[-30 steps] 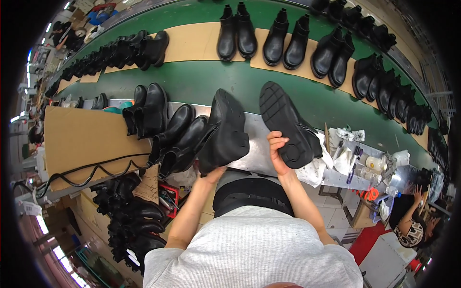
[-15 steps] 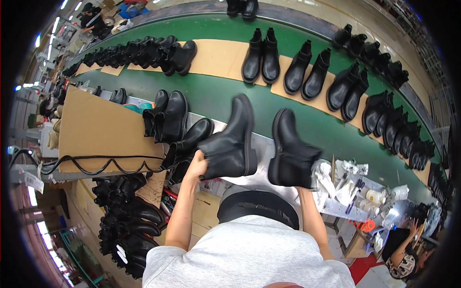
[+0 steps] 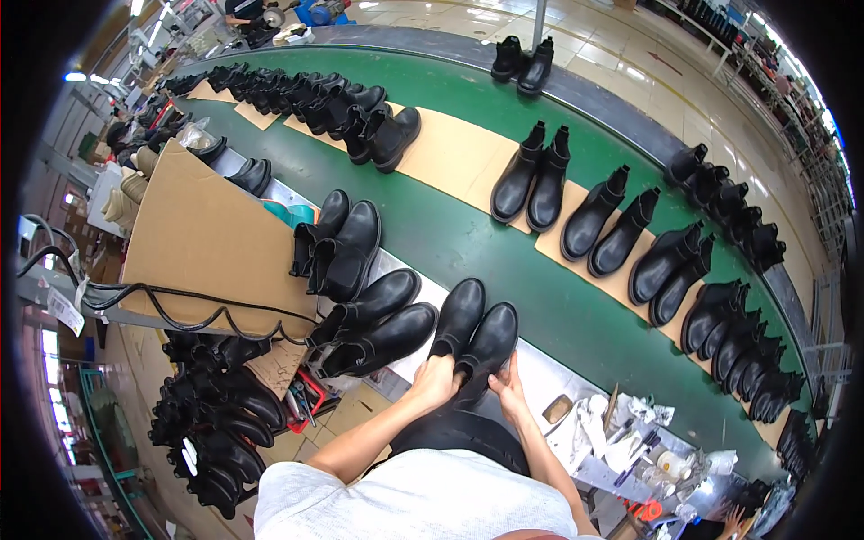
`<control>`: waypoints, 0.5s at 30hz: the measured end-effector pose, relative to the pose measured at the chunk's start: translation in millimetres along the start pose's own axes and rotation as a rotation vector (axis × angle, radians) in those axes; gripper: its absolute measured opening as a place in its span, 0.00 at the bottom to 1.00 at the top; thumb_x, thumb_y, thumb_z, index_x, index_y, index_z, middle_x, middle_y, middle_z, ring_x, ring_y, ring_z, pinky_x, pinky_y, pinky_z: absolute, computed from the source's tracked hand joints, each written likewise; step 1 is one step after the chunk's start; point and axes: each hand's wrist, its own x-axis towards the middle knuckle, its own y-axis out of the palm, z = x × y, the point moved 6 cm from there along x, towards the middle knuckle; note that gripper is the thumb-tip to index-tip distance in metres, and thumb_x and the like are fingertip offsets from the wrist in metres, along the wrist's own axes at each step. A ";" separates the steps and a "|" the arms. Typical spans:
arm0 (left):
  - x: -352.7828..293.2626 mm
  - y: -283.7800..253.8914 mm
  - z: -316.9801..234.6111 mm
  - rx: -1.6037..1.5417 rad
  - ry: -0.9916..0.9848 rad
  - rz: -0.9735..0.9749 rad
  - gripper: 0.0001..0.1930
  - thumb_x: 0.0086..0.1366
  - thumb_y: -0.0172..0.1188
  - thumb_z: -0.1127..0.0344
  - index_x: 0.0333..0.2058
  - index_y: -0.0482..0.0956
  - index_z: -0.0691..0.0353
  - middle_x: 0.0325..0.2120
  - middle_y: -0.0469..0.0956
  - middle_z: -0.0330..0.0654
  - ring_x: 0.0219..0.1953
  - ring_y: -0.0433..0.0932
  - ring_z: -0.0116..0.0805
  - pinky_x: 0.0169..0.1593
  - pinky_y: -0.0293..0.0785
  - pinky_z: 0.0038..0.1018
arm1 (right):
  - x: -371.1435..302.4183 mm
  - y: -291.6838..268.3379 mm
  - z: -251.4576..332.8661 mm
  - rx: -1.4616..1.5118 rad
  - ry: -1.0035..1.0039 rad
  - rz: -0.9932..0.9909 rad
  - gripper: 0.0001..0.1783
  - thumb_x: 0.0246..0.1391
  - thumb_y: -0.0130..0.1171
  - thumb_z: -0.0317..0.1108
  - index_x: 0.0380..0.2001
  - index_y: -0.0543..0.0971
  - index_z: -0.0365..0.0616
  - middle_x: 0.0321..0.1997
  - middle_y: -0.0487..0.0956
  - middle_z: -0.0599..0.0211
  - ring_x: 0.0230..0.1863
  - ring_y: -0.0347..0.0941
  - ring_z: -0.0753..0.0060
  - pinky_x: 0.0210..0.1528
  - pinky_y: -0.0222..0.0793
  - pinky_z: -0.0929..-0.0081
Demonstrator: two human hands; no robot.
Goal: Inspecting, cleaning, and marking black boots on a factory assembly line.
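Two black ankle boots stand side by side, toes pointing away from me, at the bench edge before my waist. My left hand (image 3: 436, 382) grips the left boot (image 3: 458, 315) at its shaft, its fingers partly hidden around the top. Against the outer side of the right boot (image 3: 493, 340) is my right hand (image 3: 511, 391), closed on its rear part. Just left of them lies another pair of black boots (image 3: 385, 340), toes toward the right. Beyond that pair, a further pair of boots (image 3: 349, 254) stands near a cardboard sheet (image 3: 211, 238).
A green conveyor belt (image 3: 432, 202) crosses ahead, bearing rows of black boots on cardboard strips (image 3: 463, 166). White cloths (image 3: 585, 432), pens and jars crowd the bench at right. A coiled black cable (image 3: 216, 315) hangs at left, above many boots (image 3: 211, 423) stacked lower down.
The two boots, held apart and tilted before, are now together side by side on the bench edge. Both hands have come closer together. My view has shifted, and another pair now lies to the left.
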 end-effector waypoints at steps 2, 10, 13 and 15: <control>26.9 -6.4 -6.7 0.103 0.051 0.026 0.09 0.52 0.57 0.70 0.23 0.78 0.72 0.21 0.74 0.63 0.28 0.77 0.59 0.35 0.74 0.46 | -2.4 5.2 25.6 -0.014 -0.009 -0.026 0.48 0.52 0.55 0.25 0.67 0.36 0.52 0.58 0.64 0.55 0.58 0.61 0.62 0.60 0.54 0.66; 199.3 -168.5 -27.0 0.295 0.281 -0.254 0.06 0.49 0.59 0.70 0.26 0.79 0.67 0.23 0.76 0.59 0.30 0.77 0.56 0.37 0.74 0.44 | 13.5 -25.4 140.9 -0.246 -0.275 -0.169 0.29 0.53 0.57 0.31 0.58 0.63 0.40 0.51 0.71 0.59 0.50 0.70 0.70 0.49 0.68 0.76; 296.5 -205.9 -19.4 0.421 0.321 -0.293 0.06 0.50 0.59 0.69 0.27 0.80 0.63 0.24 0.77 0.55 0.31 0.78 0.53 0.38 0.74 0.44 | 17.1 -54.9 131.9 -0.141 -0.150 -0.244 0.26 0.54 0.57 0.30 0.56 0.66 0.38 0.46 0.74 0.61 0.43 0.73 0.72 0.45 0.70 0.77; 359.5 -216.4 -2.3 0.540 0.303 -0.235 0.09 0.52 0.60 0.65 0.32 0.81 0.60 0.29 0.78 0.53 0.34 0.78 0.51 0.39 0.75 0.42 | 16.8 -66.9 125.3 -0.133 -0.143 -0.301 0.24 0.54 0.56 0.30 0.54 0.67 0.36 0.42 0.76 0.63 0.40 0.74 0.73 0.42 0.71 0.78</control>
